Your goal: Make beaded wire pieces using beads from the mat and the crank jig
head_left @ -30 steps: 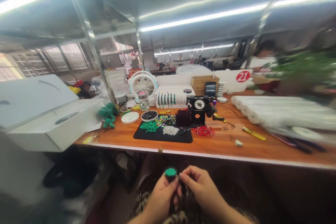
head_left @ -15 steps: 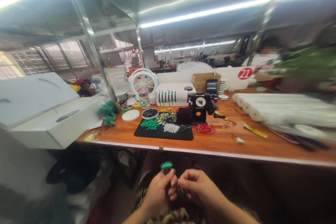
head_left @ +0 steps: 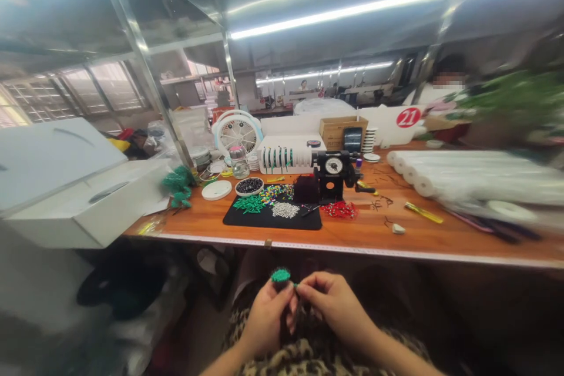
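Above my lap, below the table edge, my left hand (head_left: 268, 311) is closed around a bundle of green-tipped dark strands (head_left: 281, 275), whose round green top sticks up past the thumb. My right hand (head_left: 332, 302) is beside it, thumb and forefinger pinched at a small greenish bit close to the left fingertips; its exact form is too small to make out. On the table ahead lies a black mat (head_left: 273, 224) with green sticks (head_left: 249, 205), silvery beads (head_left: 285, 210) and multicoloured beads (head_left: 277, 194). A white dish of dark beads (head_left: 249, 186) stands at its back edge.
A black winding device with a dial (head_left: 332, 170) stands behind red pieces (head_left: 340, 210). White rolls (head_left: 467, 173) and a yellow cutter (head_left: 423, 212) lie to the right. Left are a white box (head_left: 88, 211) and green strands (head_left: 177, 185). Another person (head_left: 445, 94) sits far right.
The camera view has shifted slightly. The bundle's green top shows more fully above my left thumb. My right hand has risen a little, still pinched close to my left hand.
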`<state>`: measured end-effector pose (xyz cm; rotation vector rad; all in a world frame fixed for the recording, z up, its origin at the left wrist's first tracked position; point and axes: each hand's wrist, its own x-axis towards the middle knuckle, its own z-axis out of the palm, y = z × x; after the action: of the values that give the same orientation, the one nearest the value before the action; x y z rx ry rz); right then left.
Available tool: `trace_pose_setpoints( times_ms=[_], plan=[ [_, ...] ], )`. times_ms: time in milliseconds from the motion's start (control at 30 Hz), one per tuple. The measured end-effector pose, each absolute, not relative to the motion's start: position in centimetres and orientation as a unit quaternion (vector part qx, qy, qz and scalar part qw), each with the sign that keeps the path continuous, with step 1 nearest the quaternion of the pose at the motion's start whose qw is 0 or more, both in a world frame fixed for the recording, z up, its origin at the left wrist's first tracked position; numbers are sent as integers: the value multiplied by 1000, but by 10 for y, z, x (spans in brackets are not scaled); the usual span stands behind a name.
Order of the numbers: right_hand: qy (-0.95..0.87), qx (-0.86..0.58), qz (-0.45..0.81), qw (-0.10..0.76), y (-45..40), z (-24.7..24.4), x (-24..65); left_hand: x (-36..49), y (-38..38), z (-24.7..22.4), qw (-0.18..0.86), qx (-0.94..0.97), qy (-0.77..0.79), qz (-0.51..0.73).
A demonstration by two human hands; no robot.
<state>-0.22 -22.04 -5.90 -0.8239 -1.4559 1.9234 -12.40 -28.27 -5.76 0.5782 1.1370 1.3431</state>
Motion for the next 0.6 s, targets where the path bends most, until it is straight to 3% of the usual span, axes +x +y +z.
trace_pose_setpoints(
  times_ms=[133, 300, 433, 600],
  plan=[
    [-613, -311, 671, 277, -220, -53, 1, -122, -283, -62, 578, 262, 510, 580],
    [-681, -274, 628, 260, -224, -49, 9, -128, -286, -56, 652, 234, 433, 576],
    [-615, -202, 735, 201, -226, -51, 16, -137, -292, -50, 720, 294, 377, 504],
    [-529, -169, 802, 220, -225, -53, 15, -133, -290, -46, 668, 287, 419, 545]
  ],
)
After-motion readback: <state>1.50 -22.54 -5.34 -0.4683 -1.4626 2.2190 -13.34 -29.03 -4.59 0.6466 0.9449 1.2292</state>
